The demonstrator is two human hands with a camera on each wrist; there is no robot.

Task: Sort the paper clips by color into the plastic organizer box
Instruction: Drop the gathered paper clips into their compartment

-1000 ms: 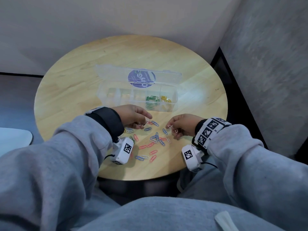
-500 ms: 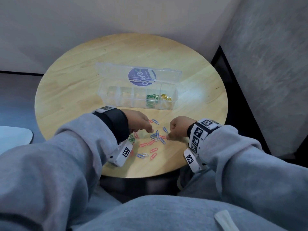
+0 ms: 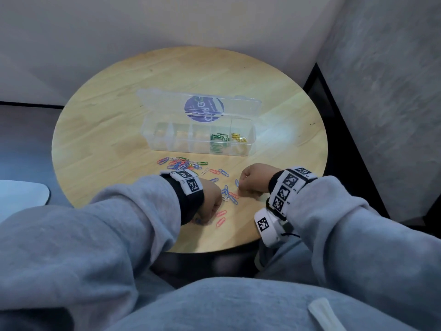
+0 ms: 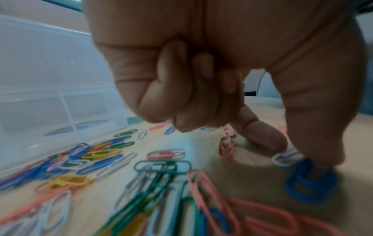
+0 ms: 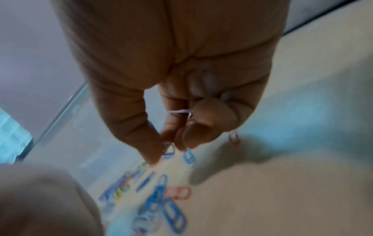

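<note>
The clear organizer box [image 3: 181,146] stands open mid-table, with green clips [image 3: 218,137] and yellow clips [image 3: 238,137] in its two right compartments. A mixed pile of loose clips [image 3: 181,163] lies in front of it, and more blue and pink clips [image 3: 229,194] lie between my hands. My left hand [image 3: 210,199] is knuckles-up on the table; its curled fingers [image 4: 262,135] pinch a pink clip [image 4: 226,146], and the thumb touches a blue clip [image 4: 308,183]. My right hand [image 3: 253,179] is curled round a white clip [image 5: 179,111], its fingertips at a blue clip [image 5: 188,156].
The box's lid [image 3: 167,101], with a purple label, lies open behind it. The round wooden table [image 3: 107,130] sits in a corner, with walls behind and to the right. Two pink clips [image 3: 220,218] lie near the front edge. My lap is just below that edge.
Both hands have drawn back from near the box toward the table's front edge and lowered onto the clips there. The left hand has uncovered the mixed pile.
</note>
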